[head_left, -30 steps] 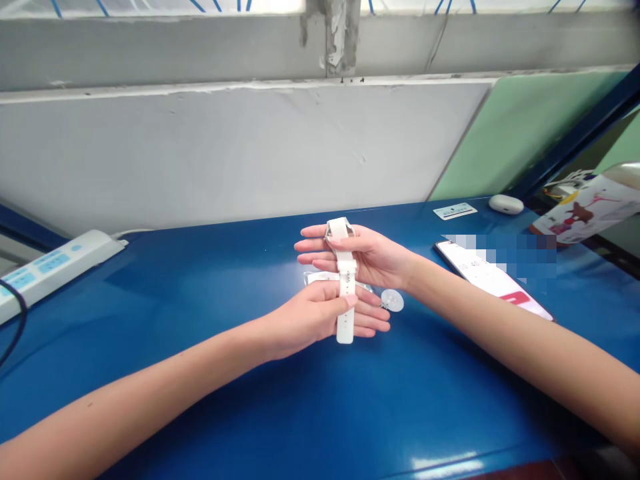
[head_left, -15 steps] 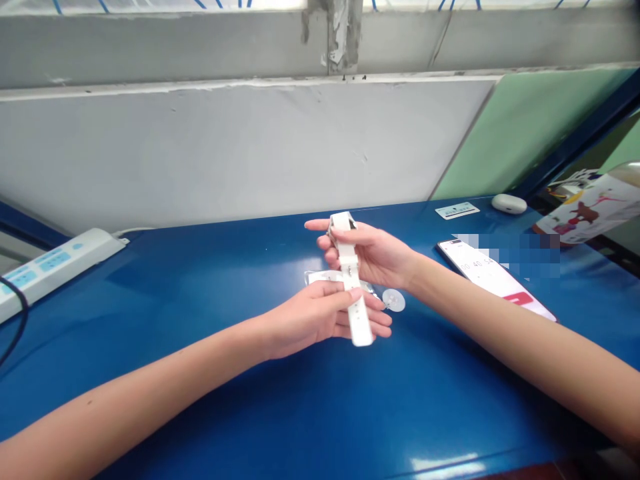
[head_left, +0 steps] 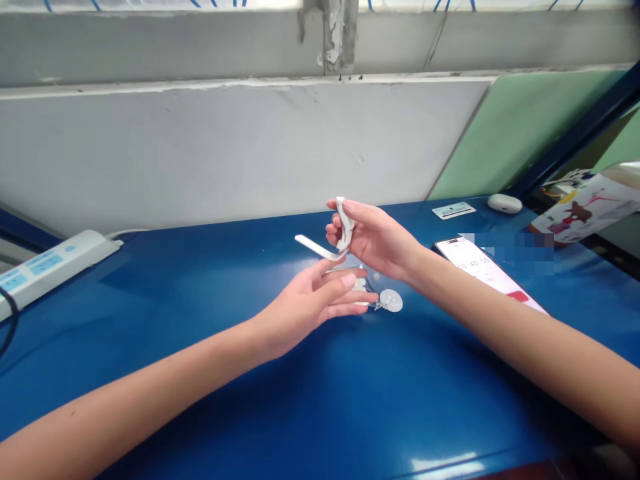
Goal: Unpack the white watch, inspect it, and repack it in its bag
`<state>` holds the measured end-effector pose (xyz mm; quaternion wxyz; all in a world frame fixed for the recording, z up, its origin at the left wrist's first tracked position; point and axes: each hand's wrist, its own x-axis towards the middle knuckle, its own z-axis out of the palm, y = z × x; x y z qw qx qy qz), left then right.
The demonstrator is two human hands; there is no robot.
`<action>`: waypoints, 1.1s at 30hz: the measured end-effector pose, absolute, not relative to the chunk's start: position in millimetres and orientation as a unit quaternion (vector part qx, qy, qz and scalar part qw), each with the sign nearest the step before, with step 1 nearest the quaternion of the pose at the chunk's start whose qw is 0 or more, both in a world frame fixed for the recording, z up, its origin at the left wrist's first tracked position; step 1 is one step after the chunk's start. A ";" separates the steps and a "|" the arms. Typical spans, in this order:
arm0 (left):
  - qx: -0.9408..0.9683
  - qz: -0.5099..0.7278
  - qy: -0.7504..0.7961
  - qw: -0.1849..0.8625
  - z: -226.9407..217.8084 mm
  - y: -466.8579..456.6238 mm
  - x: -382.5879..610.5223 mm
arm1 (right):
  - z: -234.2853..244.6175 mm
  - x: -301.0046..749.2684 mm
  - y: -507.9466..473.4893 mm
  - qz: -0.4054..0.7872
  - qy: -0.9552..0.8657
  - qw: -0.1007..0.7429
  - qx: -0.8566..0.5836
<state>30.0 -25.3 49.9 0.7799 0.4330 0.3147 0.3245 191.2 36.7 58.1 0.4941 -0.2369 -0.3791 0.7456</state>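
A white watch strap (head_left: 345, 227) is held up in my right hand (head_left: 373, 233), pinched between thumb and curled fingers. The strap's loose end sticks out to the left, above my left hand (head_left: 315, 297). My left hand is open with its fingers stretched to the right, its index finger close to or touching the bend of the strap. Beneath and behind these fingers lies a clear plastic packet (head_left: 361, 283) with small pale things in it, partly hidden. Beside the fingertips is a round translucent disc (head_left: 391, 301) with a small chain.
On the blue table (head_left: 280, 413), a phone (head_left: 480, 267) showing a timer lies to the right. Behind it are a card (head_left: 453, 211) and a white earbud case (head_left: 505, 203). A printed container (head_left: 585, 203) stands far right. A power strip (head_left: 55, 263) with cables is at left.
My right hand has turned and raised the strap, so its free end now points left instead of toward me. My left thumb and fingers have let go of that end.
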 end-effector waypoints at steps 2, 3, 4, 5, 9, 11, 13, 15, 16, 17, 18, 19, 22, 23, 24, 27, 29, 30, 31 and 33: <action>0.427 0.349 0.317 0.772 49.2 -22.0 29.9 | 58.6 190.6 33.3 0.713 -0.431 0.496 -0.243; 0.426 0.357 0.318 0.768 48.7 -20.6 29.7 | 59.3 189.8 30.9 0.702 -0.453 0.490 -0.249; 0.428 0.362 0.320 0.764 48.1 -19.3 29.3 | 60.4 188.6 28.0 0.691 -0.474 0.481 -0.257; 0.431 0.366 0.322 0.759 47.5 -18.0 29.0 | 61.9 187.3 24.8 0.678 -0.497 0.473 -0.266; 0.443 0.376 0.326 0.746 46.1 -15.5 28.6 | 67.0 181.9 14.7 0.573 -0.580 0.495 -0.301; 0.443 0.373 0.329 0.746 46.2 -16.9 29.1 | 67.1 180.9 14.1 0.517 -0.601 0.522 -0.314; 0.443 0.358 0.332 0.752 46.7 -19.8 29.9 | 65.5 181.2 16.8 0.521 -0.596 0.518 -0.324; 0.452 0.334 0.330 0.759 47.4 -22.9 30.7 | 63.5 182.4 21.0 0.603 -0.557 0.474 -0.316; 0.459 0.320 0.327 0.761 47.6 -24.1 30.9 | 62.8 183.1 22.9 0.657 -0.530 0.445 -0.299; 0.465 0.307 0.326 0.764 47.7 -24.9 31.1 | 62.5 183.7 24.5 0.707 -0.501 0.415 -0.276; 0.469 0.296 0.327 0.766 47.5 -25.3 31.1 | 62.7 184.3 25.7 0.750 -0.474 0.385 -0.252; 0.470 0.288 0.329 0.767 47.1 -25.4 31.0 | 63.2 184.9 26.4 0.783 -0.451 0.360 -0.230; 0.463 0.280 0.340 0.769 45.1 -24.6 30.1 | 66.5 186.2 26.6 0.825 -0.419 0.324 -0.196; 0.461 0.282 0.343 0.769 44.5 -24.3 29.7 | 67.7 186.6 26.3 0.827 -0.417 0.325 -0.192; 0.460 0.283 0.346 0.768 44.1 -24.1 29.4 | 68.9 186.9 26.0 0.825 -0.418 0.329 -0.192; 0.456 0.279 0.354 0.767 43.8 -23.9 28.9 | 71.4 187.9 25.1 0.814 -0.426 0.341 -0.201; 0.455 0.276 0.352 0.770 43.8 -23.6 28.8 | 72.3 189.0 24.8 0.805 -0.436 0.346 -0.205; 0.456 0.278 0.349 0.771 43.9 -23.3 28.8 | 72.7 189.8 24.9 0.800 -0.444 0.348 -0.204; 0.456 0.282 0.344 0.771 44.1 -22.9 28.9 | 73.2 190.8 25.4 0.795 -0.454 0.349 -0.202; 0.460 0.298 0.338 0.765 44.7 -21.7 28.8 | 74.9 193.4 27.2 0.777 -0.484 0.348 -0.201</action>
